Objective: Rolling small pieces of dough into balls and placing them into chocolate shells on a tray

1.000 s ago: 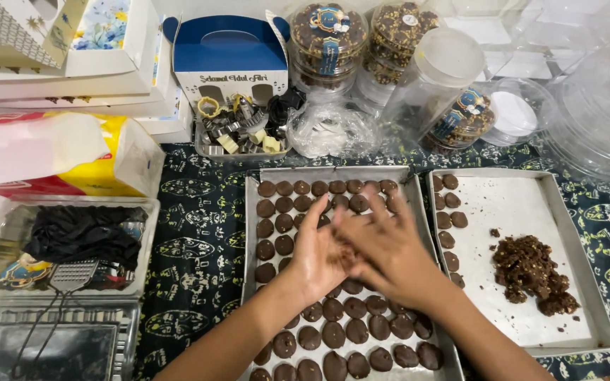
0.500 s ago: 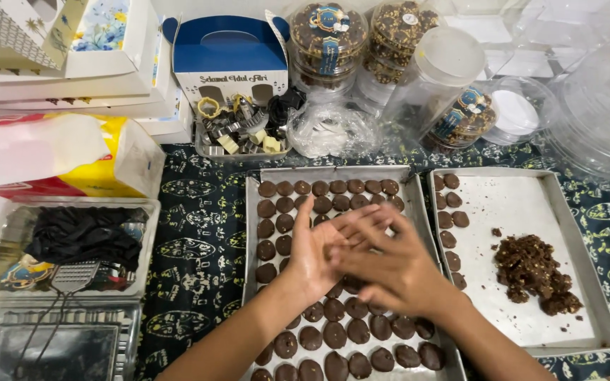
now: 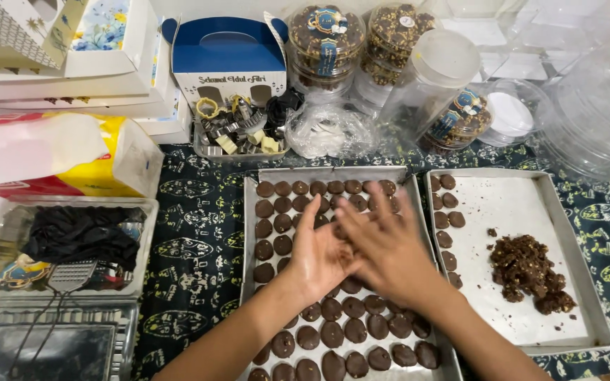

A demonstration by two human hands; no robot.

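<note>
In the middle of the frame, your left hand point(image 3: 319, 257) and right hand point(image 3: 383, 247) press together, palms flat; roll gently over the cookie tray point(image 3: 248, 212).

bright even overhead light, soft shadows, glare on clear plastic tubs point(image 3: 594, 106), motion-blurred hands

A blue and white gable box point(image 3: 229, 60) with a carry handle is standing at the desk's far edge, middle. White flat boxes point(image 3: 65, 70), one floral-printed, are stacking up at the far left corner. A yellow, red and white soft pack point(image 3: 72, 159) is lying along the left edge. Round clear jars point(image 3: 326, 46) with blue-gold labels point(image 3: 327, 21) are crowding the far edge, one point(image 3: 460, 116) tipped over.
</note>
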